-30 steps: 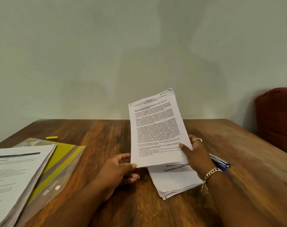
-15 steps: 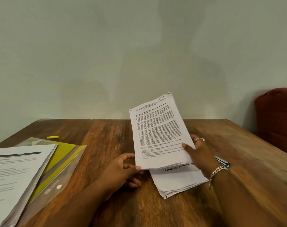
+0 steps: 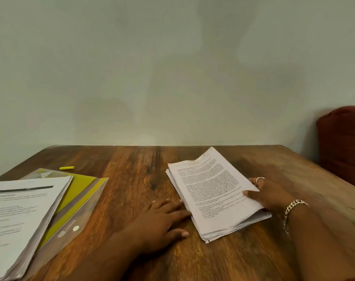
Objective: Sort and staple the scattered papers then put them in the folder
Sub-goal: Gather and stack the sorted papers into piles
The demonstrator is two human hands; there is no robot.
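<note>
Head view. The printed sheets (image 3: 211, 191), held upright over the small stack a second ago, are now lying flat on top of it, so the two are forming one pile (image 3: 229, 220) at centre right of the wooden table (image 3: 132, 179). This suggests one sorted set is being gathered, with stapling not yet begun; no stapler is showing. The right hand (image 3: 272, 195) is pinching the pile's right edge, thumb on top and fingers beneath. The left hand (image 3: 162, 218) is lying flat on the wood with straight fingers, fingertips touching the pile's left edge and grasping nothing. The folder (image 3: 85, 191), yellow under a clear cover, is lying at the left, with a second paper stack (image 3: 20, 209) overlapping it. A small yellow object (image 3: 66, 168) is sitting beyond the folder. Bare wood is lying open between folder and pile; the pile's far corner is nearing the table's back edge, and a red cushion (image 3: 345, 138) is bounding the right.
</note>
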